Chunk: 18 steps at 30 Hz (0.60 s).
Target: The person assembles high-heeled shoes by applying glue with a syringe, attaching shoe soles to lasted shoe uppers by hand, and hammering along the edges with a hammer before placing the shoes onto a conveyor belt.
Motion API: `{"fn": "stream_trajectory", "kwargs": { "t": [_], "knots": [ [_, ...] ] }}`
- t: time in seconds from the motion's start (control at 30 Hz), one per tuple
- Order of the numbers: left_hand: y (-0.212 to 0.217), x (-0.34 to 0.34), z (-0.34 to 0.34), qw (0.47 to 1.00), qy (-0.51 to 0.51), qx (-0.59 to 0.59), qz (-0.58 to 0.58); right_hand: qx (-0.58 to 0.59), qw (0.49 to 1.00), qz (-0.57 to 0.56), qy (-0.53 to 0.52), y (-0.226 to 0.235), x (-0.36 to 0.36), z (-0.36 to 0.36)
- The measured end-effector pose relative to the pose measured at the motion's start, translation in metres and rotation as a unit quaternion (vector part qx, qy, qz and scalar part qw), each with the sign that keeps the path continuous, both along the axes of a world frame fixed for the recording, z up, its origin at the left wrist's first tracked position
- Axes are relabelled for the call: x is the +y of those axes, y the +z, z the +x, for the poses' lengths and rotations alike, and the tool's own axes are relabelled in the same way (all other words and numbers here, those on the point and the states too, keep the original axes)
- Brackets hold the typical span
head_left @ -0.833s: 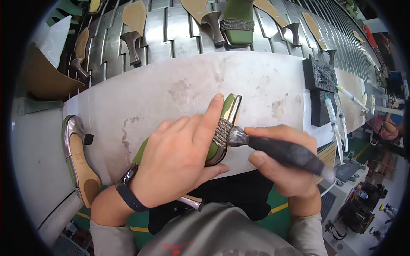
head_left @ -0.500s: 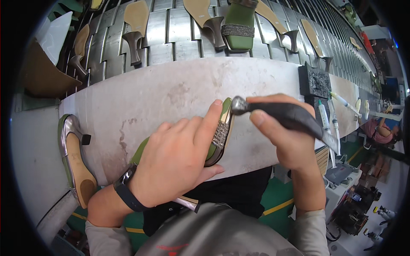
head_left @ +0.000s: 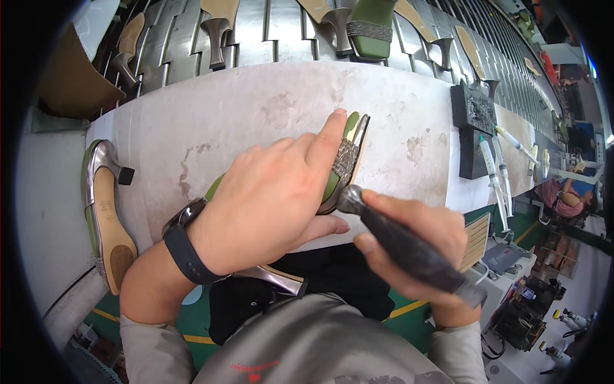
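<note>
Green shoe [head_left: 345,160], tilted sideways, is grasped by the left hand [head_left: 272,185], apparently for steadiness; the right hand [head_left: 425,233] clasps a hammer-like tool [head_left: 403,243] beside it.

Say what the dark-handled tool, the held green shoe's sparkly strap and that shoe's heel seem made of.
Tool head: likely metal, shiny, given its bright glints.
Tool handle: dark, perhaps plastic; blur leaves it open.
Strap: glittery textured rows, possibly beads or metallic thread.
Heel: glossy silver reflections; metal or coated plastic.
</note>
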<state>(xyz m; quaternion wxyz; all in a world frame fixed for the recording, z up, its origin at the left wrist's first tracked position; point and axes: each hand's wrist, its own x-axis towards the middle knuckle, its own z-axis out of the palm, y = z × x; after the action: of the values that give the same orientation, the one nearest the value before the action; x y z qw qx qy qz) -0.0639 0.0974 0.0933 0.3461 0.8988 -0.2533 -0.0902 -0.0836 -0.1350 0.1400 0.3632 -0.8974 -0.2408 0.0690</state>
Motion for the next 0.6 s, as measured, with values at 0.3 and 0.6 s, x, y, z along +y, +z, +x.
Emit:
{"fn": "stream_trajectory", "kwargs": {
  "t": [0.3, 0.6],
  "knots": [
    [-0.010, 0.018, 0.004, 0.995, -0.051, -0.007, -0.080, -0.105, 0.994, 0.035, -0.024, -0.035, 0.022, -0.053],
    [-0.022, 0.039, -0.017, 0.989, 0.032, -0.007, -0.144, -0.203, 0.979, -0.002, 0.006, -0.040, 0.027, -0.056]
  ]
}}
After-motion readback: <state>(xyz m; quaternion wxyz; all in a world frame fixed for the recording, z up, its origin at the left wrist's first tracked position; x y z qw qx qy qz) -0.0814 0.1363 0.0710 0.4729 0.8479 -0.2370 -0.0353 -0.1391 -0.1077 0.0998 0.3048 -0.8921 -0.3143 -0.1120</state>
